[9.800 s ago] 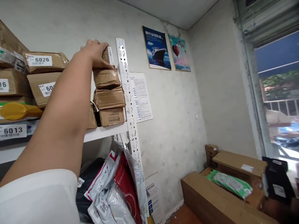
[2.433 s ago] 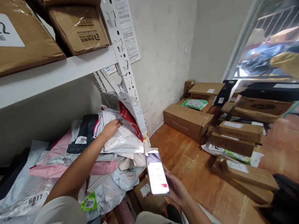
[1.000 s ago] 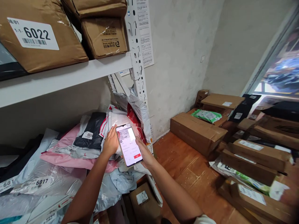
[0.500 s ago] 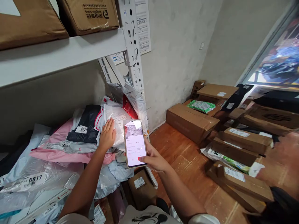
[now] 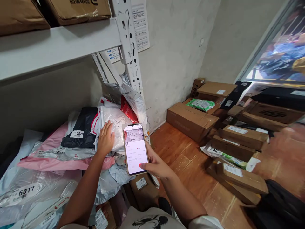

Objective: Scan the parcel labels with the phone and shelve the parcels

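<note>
My right hand [image 5: 156, 162] is wrapped round a smartphone [image 5: 135, 151], its thumb over a red button low on the lit screen. The upper part of that screen shows a camera picture of a label. Flat on a white plastic mailer bag [image 5: 115, 119] lies my left hand [image 5: 106, 139], fingers stretched out, holding nothing. A printed barcode label shows on the bag beyond the fingers. Just left of this hand is a black parcel bag [image 5: 82, 127] marked 6026, with a pink parcel bag [image 5: 35, 162] beneath it. A red packet [image 5: 128, 109] leans behind the phone.
A white metal shelf post [image 5: 133, 60] rises behind the parcels, and a shelf beam [image 5: 71, 44] crosses above, carrying cardboard boxes [image 5: 81, 12]. On the brown floor to the right stand several cartons [image 5: 193, 121]. A clear bag [image 5: 26, 190] marked 6017 lies lower left.
The view has shifted slightly, so the shelf and cartons sit further left and higher. My left hand stays flat on the mailer bag, and my right hand still holds the phone.
</note>
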Demonstrator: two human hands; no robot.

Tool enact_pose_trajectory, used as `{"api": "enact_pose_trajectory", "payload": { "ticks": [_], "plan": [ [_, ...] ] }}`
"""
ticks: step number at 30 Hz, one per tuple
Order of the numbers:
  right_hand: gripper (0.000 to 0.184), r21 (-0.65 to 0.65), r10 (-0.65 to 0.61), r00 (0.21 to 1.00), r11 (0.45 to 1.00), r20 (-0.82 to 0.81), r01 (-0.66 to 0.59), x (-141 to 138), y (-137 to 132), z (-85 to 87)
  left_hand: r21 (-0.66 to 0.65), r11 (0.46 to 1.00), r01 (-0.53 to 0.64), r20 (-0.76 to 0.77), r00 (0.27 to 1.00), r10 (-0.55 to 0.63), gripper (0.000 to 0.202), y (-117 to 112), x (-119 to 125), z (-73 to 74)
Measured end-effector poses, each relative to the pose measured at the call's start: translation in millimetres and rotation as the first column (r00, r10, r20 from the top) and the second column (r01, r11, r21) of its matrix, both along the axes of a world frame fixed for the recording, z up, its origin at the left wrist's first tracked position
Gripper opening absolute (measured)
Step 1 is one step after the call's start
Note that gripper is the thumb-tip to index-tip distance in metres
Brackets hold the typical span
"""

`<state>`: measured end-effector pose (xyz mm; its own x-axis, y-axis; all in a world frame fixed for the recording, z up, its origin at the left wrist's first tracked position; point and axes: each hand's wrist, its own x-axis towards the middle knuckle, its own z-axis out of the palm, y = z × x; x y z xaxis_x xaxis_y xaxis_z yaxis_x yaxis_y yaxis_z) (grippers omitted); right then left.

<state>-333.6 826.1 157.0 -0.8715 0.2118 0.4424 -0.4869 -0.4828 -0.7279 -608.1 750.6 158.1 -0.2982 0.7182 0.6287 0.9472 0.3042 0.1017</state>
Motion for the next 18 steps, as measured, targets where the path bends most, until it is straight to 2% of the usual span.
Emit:
{"api": "enact_pose_trajectory", "payload": {
  "ticks": [8, 13, 18],
  "plan": [
    [0.096, -0.025, 0.010, 1.000, 1.000, -0.006, -0.010, -0.6, 2.7, -1.1, -0.002, 1.000, 0.002, -0.002, 1.000, -0.002, 0.051, -0.4, 1.5, 0.0],
    [0.078, -0.073, -0.033, 0.995, 0.997, 0.091, 0.040, -3.2, -0.9, -3.0, 0.009, 1.000, 0.005, -0.006, 1.000, -0.005, 0.051, -0.2, 1.6, -0.5],
    [0.081, 0.019, -0.116, 0.987, 0.993, 0.107, 0.115, -4.0, -1.9, -7.9, 0.018, 1.000, 0.022, -0.015, 1.000, -0.022, 0.051, -0.4, 2.1, -0.1]
  ]
}}
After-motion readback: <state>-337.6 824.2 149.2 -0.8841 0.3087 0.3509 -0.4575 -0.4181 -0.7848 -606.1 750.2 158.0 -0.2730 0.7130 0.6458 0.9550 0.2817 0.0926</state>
